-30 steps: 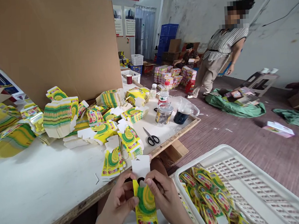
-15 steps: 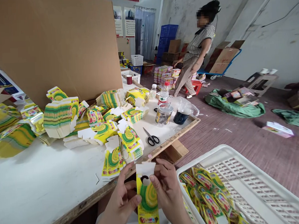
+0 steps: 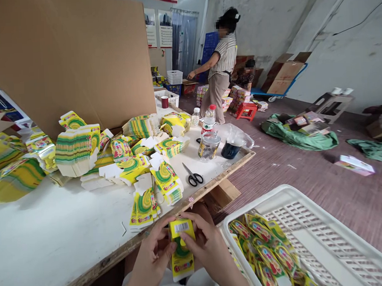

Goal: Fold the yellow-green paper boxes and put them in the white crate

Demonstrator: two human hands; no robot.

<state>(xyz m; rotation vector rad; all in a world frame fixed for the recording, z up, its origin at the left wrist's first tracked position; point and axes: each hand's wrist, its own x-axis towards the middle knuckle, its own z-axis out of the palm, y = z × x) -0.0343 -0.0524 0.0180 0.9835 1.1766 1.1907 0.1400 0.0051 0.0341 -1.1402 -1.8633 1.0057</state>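
Between my two hands, over my lap at the table's edge, is a small yellow and green printed carton. Its top flap, with a barcode, is folded over toward me. My left hand grips the carton's left side, thumb at the edge. On the other side my right hand has its thumb pressed on the front just under the flap and its fingers behind. To the right, a white plastic basket contains many filled yellow-green packets. Flat cartons of the same print lie on the table beyond my hands.
Stacks of flat cartons spread over the white table before a big cardboard sheet. Black scissors, a glass jar, a red-capped bottle and a dark mug stand nearby. A person is beyond the table.
The carton's top flap has folded down, showing the barcode, and both hands have drawn it slightly lower and left. The person behind has moved left, revealing another person seated low.
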